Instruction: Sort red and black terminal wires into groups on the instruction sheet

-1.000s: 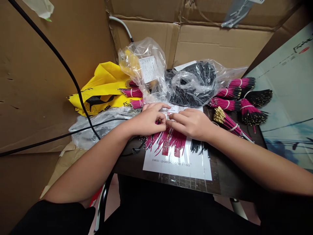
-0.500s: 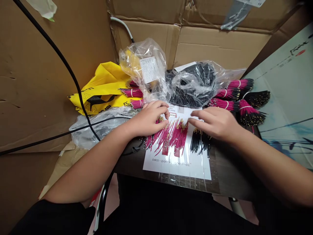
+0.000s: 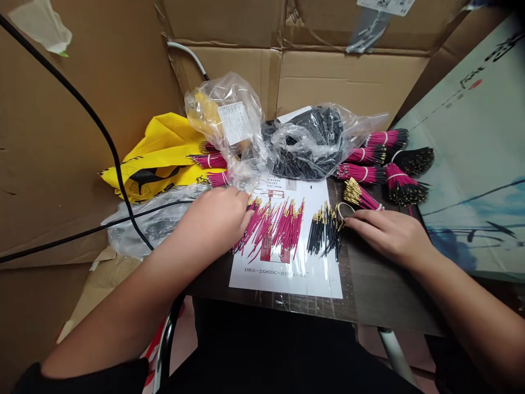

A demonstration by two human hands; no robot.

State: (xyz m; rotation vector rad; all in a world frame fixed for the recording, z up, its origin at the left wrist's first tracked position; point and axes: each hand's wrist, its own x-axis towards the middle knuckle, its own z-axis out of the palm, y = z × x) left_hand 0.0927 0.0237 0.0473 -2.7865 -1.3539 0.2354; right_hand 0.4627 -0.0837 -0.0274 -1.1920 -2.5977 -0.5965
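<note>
The left hand (image 3: 213,219) rests on the pink wires (image 3: 279,224) on the sheet (image 3: 324,276); whether it pinches any I cannot tell. The right hand (image 3: 389,234) lies flat and empty just beside the black wires (image 3: 324,235)

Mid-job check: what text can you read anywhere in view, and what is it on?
"DRS-206DC-E0", the rest unclear where pink wires cross it: bottom of the sheet.
Small print at the sheet's top: too small to read.
Bag label: too small.
Yellow bag, black print: creased, unreadable.
Poster, brush characters: blurred.
Box label: too small.
</note>
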